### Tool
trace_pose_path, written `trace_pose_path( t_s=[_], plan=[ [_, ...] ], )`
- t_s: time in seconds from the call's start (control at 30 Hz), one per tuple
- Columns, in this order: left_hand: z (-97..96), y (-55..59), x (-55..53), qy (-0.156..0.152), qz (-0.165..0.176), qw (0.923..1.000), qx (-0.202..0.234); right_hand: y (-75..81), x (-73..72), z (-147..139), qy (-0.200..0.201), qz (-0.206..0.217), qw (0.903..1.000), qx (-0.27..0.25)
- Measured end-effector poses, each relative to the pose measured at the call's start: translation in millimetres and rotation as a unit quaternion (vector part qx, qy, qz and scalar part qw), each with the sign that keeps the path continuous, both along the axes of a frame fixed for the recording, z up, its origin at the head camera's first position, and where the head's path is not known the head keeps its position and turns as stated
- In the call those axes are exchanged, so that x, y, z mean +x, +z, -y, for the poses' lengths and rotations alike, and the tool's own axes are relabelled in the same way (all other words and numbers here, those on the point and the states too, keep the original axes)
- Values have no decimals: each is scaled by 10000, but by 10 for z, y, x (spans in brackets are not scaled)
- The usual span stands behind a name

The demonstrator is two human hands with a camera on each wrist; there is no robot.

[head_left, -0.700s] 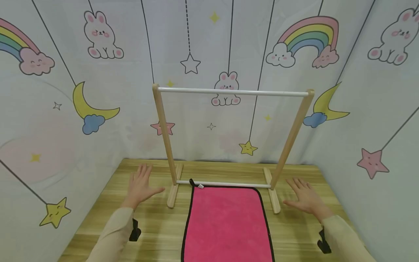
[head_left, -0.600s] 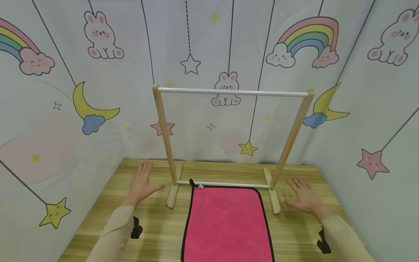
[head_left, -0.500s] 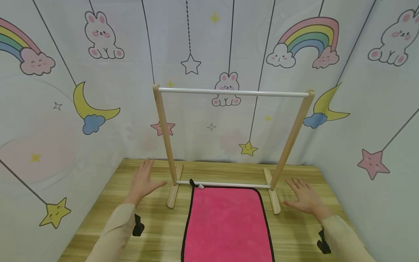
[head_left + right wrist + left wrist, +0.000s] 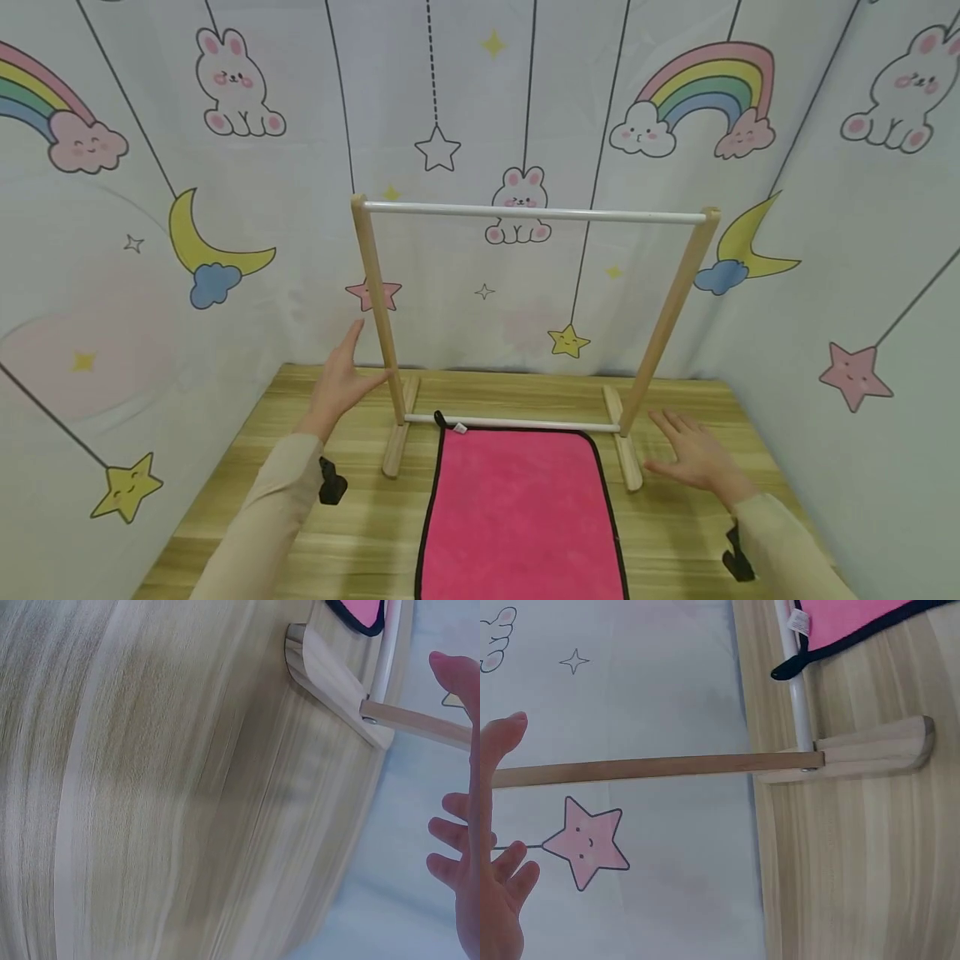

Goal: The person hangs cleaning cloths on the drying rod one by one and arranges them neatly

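Observation:
My left hand [image 4: 341, 387] is raised beside the left post of a wooden rack [image 4: 381, 312], fingers extended and thumb out toward the post. Whether the thumb touches the post I cannot tell. Over the table to the right of the rack's right foot, my right hand [image 4: 693, 454] spreads its fingers and holds nothing. Between the arms lies a pink towel [image 4: 525, 508] with black edging, flat on the table. Its black corner loop [image 4: 787, 669] reaches over the rack's lower white bar [image 4: 510, 422]. The near end of the towel is out of view.
The rack's upper white bar [image 4: 532, 212] spans the two posts with nothing hanging on it. Cloth walls [image 4: 465, 317] printed with rabbits, stars and moons enclose the wooden table [image 4: 360, 533] at the back and both sides.
My left hand has risen and moved right, closer to the left post. My right hand has shifted only slightly. The rack and towel stay where they were.

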State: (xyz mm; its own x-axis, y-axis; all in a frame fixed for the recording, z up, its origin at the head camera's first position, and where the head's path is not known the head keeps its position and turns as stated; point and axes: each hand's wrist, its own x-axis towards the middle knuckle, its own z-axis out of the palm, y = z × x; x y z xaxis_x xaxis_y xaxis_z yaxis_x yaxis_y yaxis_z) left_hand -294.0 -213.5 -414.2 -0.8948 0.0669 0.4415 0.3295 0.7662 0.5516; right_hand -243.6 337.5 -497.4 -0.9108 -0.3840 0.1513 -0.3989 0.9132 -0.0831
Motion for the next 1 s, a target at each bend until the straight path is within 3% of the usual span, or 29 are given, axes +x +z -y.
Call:
trace_pose_path(
  t_s=[0.17, 0.37, 0.73, 1.0],
  plan=[
    [-98, 145, -56, 20, -346, 9992, 191, 3, 5, 41, -48, 12, 9999, -132],
    [-174, 230, -122, -108, -620, 9968, 500, -24, -15, 49, -52, 38, 9999, -105],
    [-252, 313, -227, 177, -1005, 9902, 952, -22, -18, 101, -25, 177, 9997, -194],
    [-305, 315, -273, 204, -1172, 9864, 1131, -41, -47, 184, 47, 266, 9993, -259]
  ],
)
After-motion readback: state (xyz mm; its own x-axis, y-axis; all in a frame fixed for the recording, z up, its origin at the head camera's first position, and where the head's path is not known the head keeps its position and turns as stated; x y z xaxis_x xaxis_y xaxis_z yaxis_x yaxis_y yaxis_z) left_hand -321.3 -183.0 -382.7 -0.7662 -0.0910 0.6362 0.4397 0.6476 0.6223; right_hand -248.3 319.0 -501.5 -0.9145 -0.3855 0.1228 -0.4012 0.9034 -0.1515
